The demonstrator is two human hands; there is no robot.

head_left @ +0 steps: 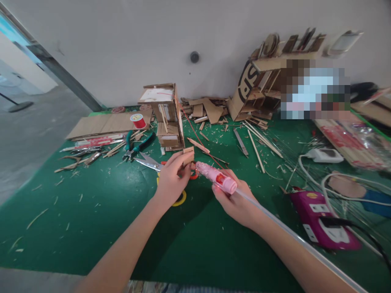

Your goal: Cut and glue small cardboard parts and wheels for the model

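My left hand (171, 179) pinches a small piece of cardboard (188, 155) above the green mat (91, 211). My right hand (236, 201) is wrapped round a pink glue gun (215, 177), whose nozzle points left at the cardboard piece. A clear glue stick (275, 221) runs back from the gun along my right forearm. Scissors (149, 162) with red and yellow handles lie on the mat just under my left hand. A cardboard model tower (166, 116) stands a short way behind the hands.
Teal pliers (137, 147), a red thread spool (138, 121), metal tools (76, 158) and flat cardboard (106, 122) lie at left. Cardboard scraps and sticks (207, 110) litter the back. A purple power strip (320, 219), white cables and a charger (325, 154) sit at right.
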